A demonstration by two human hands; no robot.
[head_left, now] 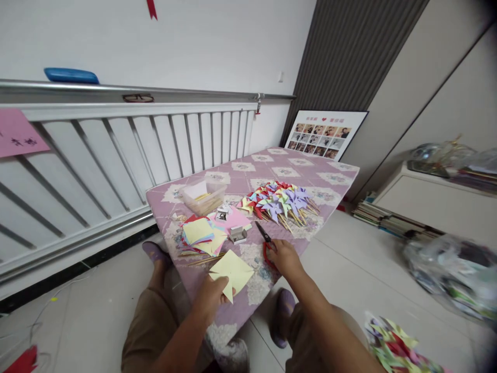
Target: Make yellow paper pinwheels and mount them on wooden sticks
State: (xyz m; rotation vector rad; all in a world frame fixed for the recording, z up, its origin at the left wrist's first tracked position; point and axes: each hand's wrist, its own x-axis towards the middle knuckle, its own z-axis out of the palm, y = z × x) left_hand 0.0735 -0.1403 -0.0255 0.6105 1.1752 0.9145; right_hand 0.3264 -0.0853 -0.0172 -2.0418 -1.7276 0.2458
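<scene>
Pinched between the thumb and fingers of my left hand (215,294) is a pale yellow paper square (232,269), cut in from its corners. My right hand (284,256) has its fingers around the red handles of a pair of scissors (265,235); the dark blades point away over the tablecloth and look closed. Beside the left hand lie thin wooden sticks (202,260) and a stack of coloured paper squares (200,231), yellow on top. Two small open boxes (238,234) of pins or similar bits sit behind, their contents too small to name.
A clear plastic box (204,197) with sticks stands at the table's left. Finished paper pinwheels (277,199) are heaped in the middle of the flowered tablecloth (287,171). More pinwheels (399,344) are low at right. A radiator (186,140) runs along the wall.
</scene>
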